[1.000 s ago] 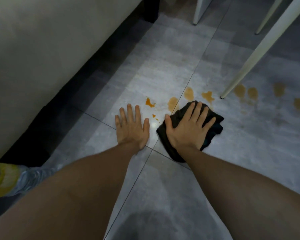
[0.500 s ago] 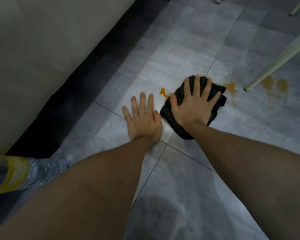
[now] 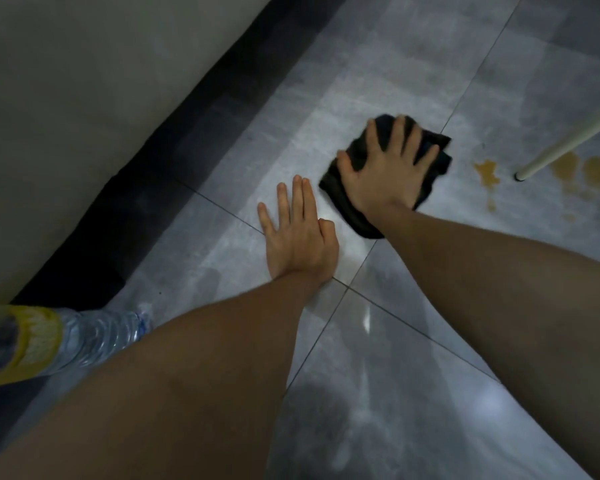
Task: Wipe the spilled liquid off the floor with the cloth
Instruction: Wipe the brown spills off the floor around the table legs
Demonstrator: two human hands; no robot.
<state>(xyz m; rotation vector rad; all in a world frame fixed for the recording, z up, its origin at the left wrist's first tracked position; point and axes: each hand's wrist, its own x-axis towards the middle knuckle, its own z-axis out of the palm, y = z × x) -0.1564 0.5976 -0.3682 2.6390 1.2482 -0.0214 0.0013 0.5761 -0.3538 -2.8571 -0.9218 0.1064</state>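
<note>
Nearest to me, a clear plastic water bottle [image 3: 94, 336] with a yellow label lies on its side on the grey tiled floor [image 3: 413, 393], partly hidden behind the person's left forearm. Further out, the left hand [image 3: 297, 233] rests flat on the tiles, palm down, its fingers [image 3: 300, 199] released and close together, gripping nothing. Just beyond and to its right, the right hand [image 3: 385, 171] presses down on a crumpled black cloth [image 3: 354, 209], its fingers [image 3: 400, 133] spread across the fabric, pinning it to the floor rather than clenched around it. To the right of the cloth, apart from it, orange-brown spilled liquid [image 3: 487, 173] sits in splashes and paler smears on the tile. A white furniture leg [image 3: 568, 143] slants down among those stains. A pale wall with a dark base strip [image 3: 174, 161] runs along the left.
</note>
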